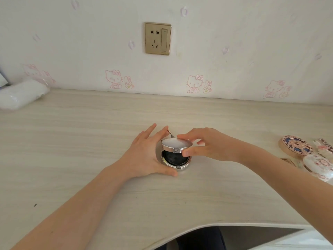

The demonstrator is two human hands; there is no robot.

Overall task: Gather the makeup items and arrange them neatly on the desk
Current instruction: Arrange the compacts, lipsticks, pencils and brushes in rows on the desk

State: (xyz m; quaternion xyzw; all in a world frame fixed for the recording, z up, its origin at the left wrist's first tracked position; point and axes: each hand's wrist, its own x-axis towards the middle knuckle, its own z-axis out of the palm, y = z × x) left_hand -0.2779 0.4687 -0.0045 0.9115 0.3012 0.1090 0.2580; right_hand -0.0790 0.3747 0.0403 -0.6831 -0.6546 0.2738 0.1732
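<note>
A round silver compact (175,160) sits on the pale wooden desk (90,141) near the middle, its lid partly raised over a dark inside. My left hand (146,154) cups the base from the left, thumb under the front rim and fingers stretched along the side. My right hand (207,145) pinches the lid's rim between thumb and fingers. A small metal ring shows behind the lid. At the right edge lie a blue-and-pink flowered compact (295,145), a white flowered compact (319,168) and a partly cut-off item with lettering (326,147).
A white plastic-wrapped bundle (21,96) lies at the back left against the wall. A gold wall socket (157,38) is above the desk. The desk's front edge curves inward at the bottom middle, with dark clothing below it.
</note>
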